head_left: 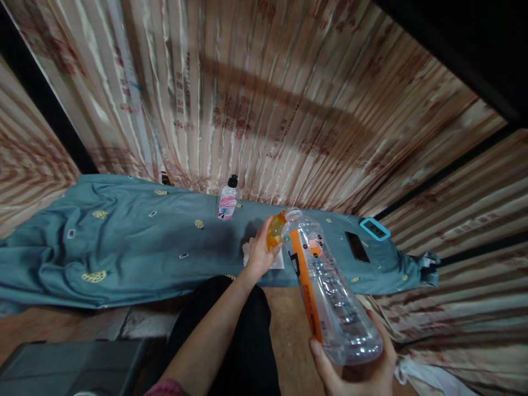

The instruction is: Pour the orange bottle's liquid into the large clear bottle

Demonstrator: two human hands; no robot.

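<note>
My left hand [259,256] is closed around a small see-through amber container [275,231]. In my right hand [361,377] is a large clear plastic bottle [334,291] with an orange label, gripped near its base. The bottle is tilted, base toward me, its mouth pointing away and to the left, right up against the amber container. Whether the two touch, and whether any liquid passes between them, I cannot tell. Under my left hand, a piece of white paper [278,260] lies on the teal cloth [136,242].
A small pump bottle [227,203] with a pink label and black top stands at the cloth's back edge. To the right lie a dark phone [357,247] and a blue-rimmed digital timer [375,229]. Pleated curtains [256,110] enclose the space. A grey box [74,366] sits at lower left.
</note>
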